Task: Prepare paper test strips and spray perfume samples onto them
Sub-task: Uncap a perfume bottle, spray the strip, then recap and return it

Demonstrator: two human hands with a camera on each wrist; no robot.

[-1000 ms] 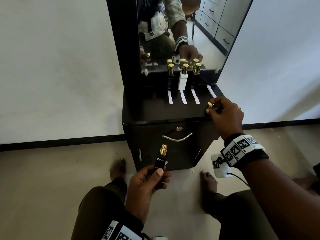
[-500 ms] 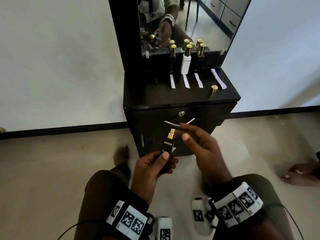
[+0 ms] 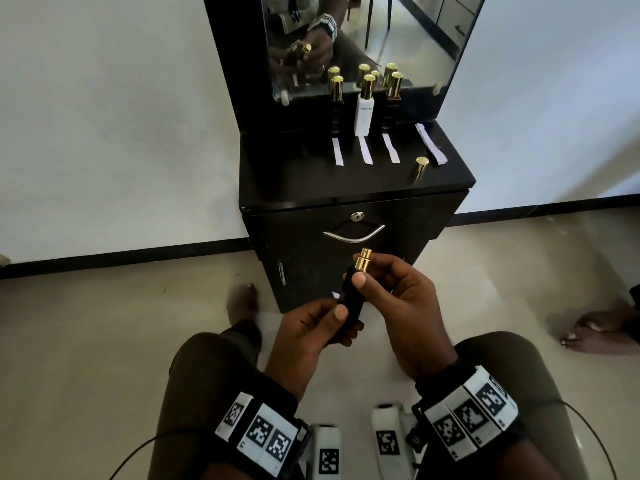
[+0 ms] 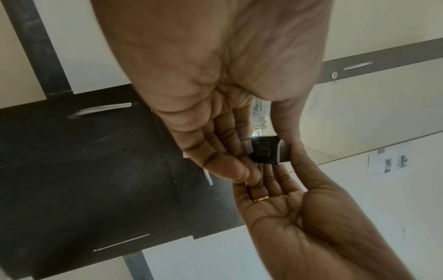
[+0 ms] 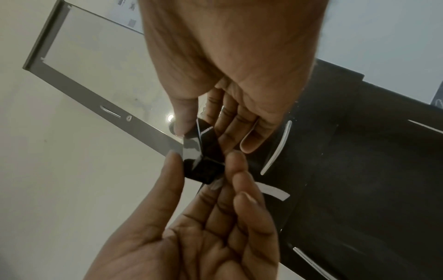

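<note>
Both hands are holding a black perfume bottle [image 3: 351, 299] in front of the cabinet [image 3: 353, 258], above the person's knees. The left hand [image 3: 304, 336] is gripping its lower body, fingers clamped round it; the right hand [image 3: 398, 299] is pinching it just under the bare gold sprayer [image 3: 363, 260]. On the bench [image 3: 284, 181], four paper strips [image 3: 364, 151] are lying before three capped bottles; the white bottle [image 3: 364, 114] is showing a word too blurred to read surely. A gold cap [image 3: 420, 168] is standing beside the rightmost strip.
</note>
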